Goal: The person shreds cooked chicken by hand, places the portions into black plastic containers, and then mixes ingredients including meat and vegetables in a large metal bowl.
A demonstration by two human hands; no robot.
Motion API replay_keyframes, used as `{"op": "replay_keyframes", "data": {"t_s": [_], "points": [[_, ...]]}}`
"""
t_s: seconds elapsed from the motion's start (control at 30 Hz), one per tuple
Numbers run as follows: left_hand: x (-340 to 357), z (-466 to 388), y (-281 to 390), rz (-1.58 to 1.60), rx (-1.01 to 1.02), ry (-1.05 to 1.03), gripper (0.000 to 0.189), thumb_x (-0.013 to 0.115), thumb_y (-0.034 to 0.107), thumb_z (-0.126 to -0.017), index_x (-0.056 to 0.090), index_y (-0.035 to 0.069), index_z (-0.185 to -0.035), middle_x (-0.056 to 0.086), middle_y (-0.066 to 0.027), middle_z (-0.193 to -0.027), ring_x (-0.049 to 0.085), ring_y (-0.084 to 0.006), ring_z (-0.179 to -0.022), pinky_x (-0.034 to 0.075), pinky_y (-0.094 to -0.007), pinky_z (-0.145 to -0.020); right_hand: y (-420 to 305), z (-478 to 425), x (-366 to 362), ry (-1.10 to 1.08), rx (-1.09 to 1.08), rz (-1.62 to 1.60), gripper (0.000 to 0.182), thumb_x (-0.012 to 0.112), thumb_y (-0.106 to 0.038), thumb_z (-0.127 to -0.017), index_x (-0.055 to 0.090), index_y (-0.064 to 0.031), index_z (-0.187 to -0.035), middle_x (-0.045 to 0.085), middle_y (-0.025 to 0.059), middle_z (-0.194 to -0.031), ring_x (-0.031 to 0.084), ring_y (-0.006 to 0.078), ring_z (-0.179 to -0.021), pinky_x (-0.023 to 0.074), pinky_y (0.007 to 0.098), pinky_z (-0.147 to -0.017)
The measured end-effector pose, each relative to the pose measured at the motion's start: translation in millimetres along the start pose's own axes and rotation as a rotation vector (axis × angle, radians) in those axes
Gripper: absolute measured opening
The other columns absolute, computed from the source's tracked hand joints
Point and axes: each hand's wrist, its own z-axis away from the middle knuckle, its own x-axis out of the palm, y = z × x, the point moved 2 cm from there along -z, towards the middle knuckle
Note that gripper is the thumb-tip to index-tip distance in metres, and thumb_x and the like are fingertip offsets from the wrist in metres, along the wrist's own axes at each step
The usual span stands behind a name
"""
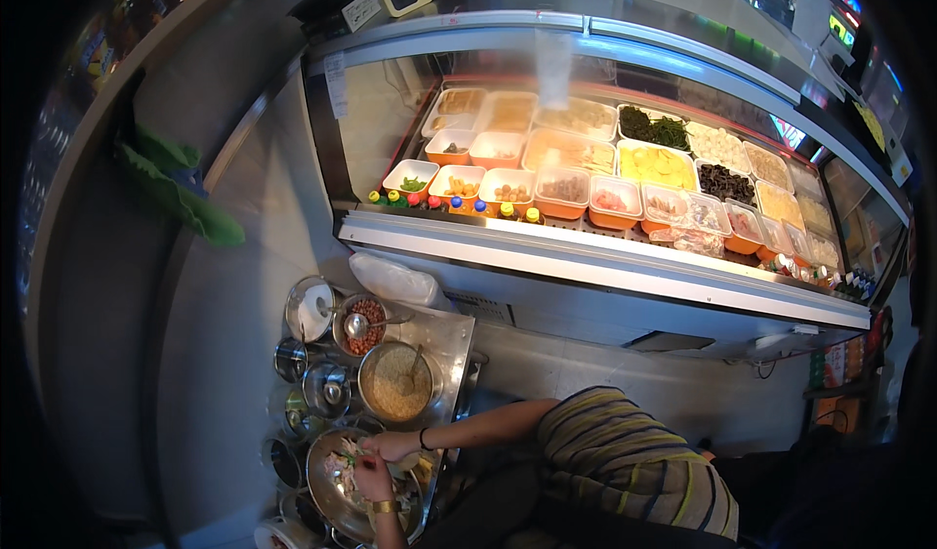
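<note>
Both my hands are close together over a wide stainless steel bowl (320, 468). My right hand (392, 445), with a black band at the wrist, reaches in from the right. My left hand (373, 478), wearing a gold-coloured watch (386, 506), comes up from the bottom and meets it. Pale shredded food (339, 467) with a few green strips lies in the bowl beside the fingers. The fingers overlap and are small in view, so what they hold is hidden. More food in the bowl shows partly behind my left hand.
A steel pot of pale yellow chopped food (395, 384), a pot of peanuts (366, 337) with a ladle, and a bowl of white powder (315, 311) stand on a steel worktop (455, 337). Several seasoning pots (327, 390) line its far edge. A lit glass display case (571, 238) holds food tubs.
</note>
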Motion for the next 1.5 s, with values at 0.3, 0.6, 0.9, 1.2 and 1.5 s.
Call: {"op": "replay_keyframes", "data": {"t_s": [0.3,0.6,0.9,1.2,1.5], "points": [[-20,9,24,-0.153,0.076,0.08,0.023,0.058,0.022,-0.083,0.061,0.002,-0.072,0.059,-0.0157,-0.064,0.059,-0.0329,-0.058,0.046,-0.0437,-0.054,69,-43,44,0.017,0.003,0.3,0.018,0.061,-0.016,-0.074,0.063,0.0021,-0.078,0.061,0.0203,-0.072,0.06,0.0297,-0.068,0.0436,0.0427,-0.06],[-47,29,77,-0.054,0.186,-0.062,0.014,0.061,0.01,-0.078,0.056,-0.001,-0.072,0.053,-0.0149,-0.058,0.052,-0.0295,-0.052,0.042,-0.0391,-0.052,50,-39,42,-0.245,0.347,-0.444,0.016,0.057,-0.02,-0.078,0.06,-0.0046,-0.081,0.053,0.0128,-0.073,0.05,0.0253,-0.065,0.0389,0.0412,-0.057],[-73,40,107,0.184,0.25,-0.021,0.01,0.058,0.005,-0.077,0.052,-0.002,-0.073,0.046,-0.0108,-0.057,0.044,-0.0211,-0.049,0.036,-0.034,-0.049,12,-46,36,-0.266,0.29,-0.942,0.024,0.056,-0.026,-0.082,0.05,-0.0095,-0.099,0.046,0.0124,-0.094,0.045,0.0263,-0.083,0.0364,0.0425,-0.07],[-92,48,139,0.172,0.329,0.027,0.019,0.058,0.006,-0.079,0.043,0.0,-0.068,0.038,-0.0101,-0.056,0.037,-0.0211,-0.05,0.031,-0.0365,-0.048,-8,-48,26,-0.264,0.239,-1.113,0.038,0.054,-0.032,-0.087,0.04,-0.0144,-0.117,0.039,0.012,-0.114,0.04,0.0272,-0.102,0.034,0.0438,-0.083],[-62,48,108,-0.004,0.355,-0.238,0.019,0.061,0.014,-0.087,0.059,0.003,-0.102,0.06,-0.0119,-0.096,0.058,-0.0239,-0.088,0.045,-0.0347,-0.079,-26,-51,15,-0.261,0.17,-1.233,0.053,0.053,-0.038,-0.091,0.03,-0.0192,-0.135,0.032,0.0115,-0.134,0.035,0.0282,-0.121,0.0315,0.0451,-0.096]]}}
